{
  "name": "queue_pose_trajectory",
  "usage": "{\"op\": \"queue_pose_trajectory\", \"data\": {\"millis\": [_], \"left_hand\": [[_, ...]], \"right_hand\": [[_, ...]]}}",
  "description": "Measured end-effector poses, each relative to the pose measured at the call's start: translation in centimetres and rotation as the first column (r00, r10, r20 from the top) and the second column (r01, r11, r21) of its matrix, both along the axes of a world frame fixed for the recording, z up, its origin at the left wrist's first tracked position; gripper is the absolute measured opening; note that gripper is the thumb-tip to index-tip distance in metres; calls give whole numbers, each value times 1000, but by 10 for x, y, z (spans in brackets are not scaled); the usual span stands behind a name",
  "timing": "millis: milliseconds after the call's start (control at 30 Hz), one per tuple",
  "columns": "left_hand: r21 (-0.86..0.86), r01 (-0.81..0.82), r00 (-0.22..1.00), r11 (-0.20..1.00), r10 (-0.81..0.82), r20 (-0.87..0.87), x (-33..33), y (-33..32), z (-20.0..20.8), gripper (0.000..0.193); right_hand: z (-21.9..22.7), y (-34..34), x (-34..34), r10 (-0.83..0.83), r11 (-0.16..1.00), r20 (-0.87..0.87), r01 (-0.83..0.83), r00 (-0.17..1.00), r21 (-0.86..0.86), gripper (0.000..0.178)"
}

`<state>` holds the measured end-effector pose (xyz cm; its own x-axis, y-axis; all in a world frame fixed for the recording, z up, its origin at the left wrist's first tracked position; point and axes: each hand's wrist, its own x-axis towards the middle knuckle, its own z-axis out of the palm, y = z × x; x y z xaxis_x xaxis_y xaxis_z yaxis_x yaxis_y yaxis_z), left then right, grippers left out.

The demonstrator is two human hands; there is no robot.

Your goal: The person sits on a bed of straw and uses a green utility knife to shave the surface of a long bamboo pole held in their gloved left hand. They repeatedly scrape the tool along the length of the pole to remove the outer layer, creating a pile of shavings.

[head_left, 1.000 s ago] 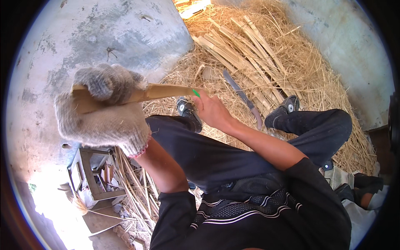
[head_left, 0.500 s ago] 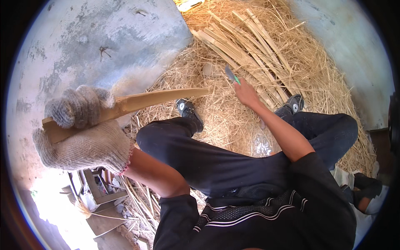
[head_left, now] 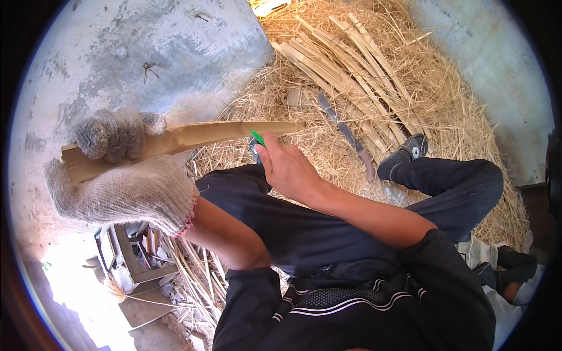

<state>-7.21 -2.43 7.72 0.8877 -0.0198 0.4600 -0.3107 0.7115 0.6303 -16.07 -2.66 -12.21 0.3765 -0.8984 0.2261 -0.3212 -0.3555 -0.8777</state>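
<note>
My left hand [head_left: 126,158], in a grey knitted glove, is closed round the thick end of a split bamboo strip [head_left: 205,133]. The strip points to the right and narrows toward its far end. Bare and closed, my right hand [head_left: 290,169] pinches a slim green pen-like thing [head_left: 256,137], mostly hidden by the fingers. Its tip is at the strip's lower edge; whether they touch I cannot tell. Right of that hand, a long knife [head_left: 342,130] with a dark blade and a brownish handle lies on the straw-like shavings [head_left: 316,152].
Several split bamboo strips [head_left: 357,76] lie bundled on the shavings ahead. My shoes [head_left: 413,149] stand on the shavings. A pale, stained wall [head_left: 170,52] rises at the left, another [head_left: 492,64] at the right. A wooden frame [head_left: 132,257] with clutter sits lower left.
My right hand has moved left with the green thing, from over the knife to the bamboo strip. The knife now shows fully. My left hand and strip have shifted slightly.
</note>
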Motion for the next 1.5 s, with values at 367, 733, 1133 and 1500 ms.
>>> {"op": "queue_pose_trajectory", "data": {"millis": [367, 733, 1133, 1500], "left_hand": [[105, 373, 904, 922, -387, 181, 20, 20, -9, 40], [84, 99, 986, 992, -109, 130, 2, 17, -14, 46], [-123, 132, 989, 984, -139, -46, -3, 17, -20, 47], [-119, 218, 937, 969, -241, -251, -26, 23, -5, 47]], "right_hand": [[45, 21, -13, 137, 987, 136, -125, 981, -97, 34], [57, 33, -22, 126, 991, 109, -119, 986, -66, 40], [9, 10, -48, 67, 991, -201, -41, 977, 130, 32], [104, -12, -28, 175, 974, 374, -214, 911, 66, 25]]}}
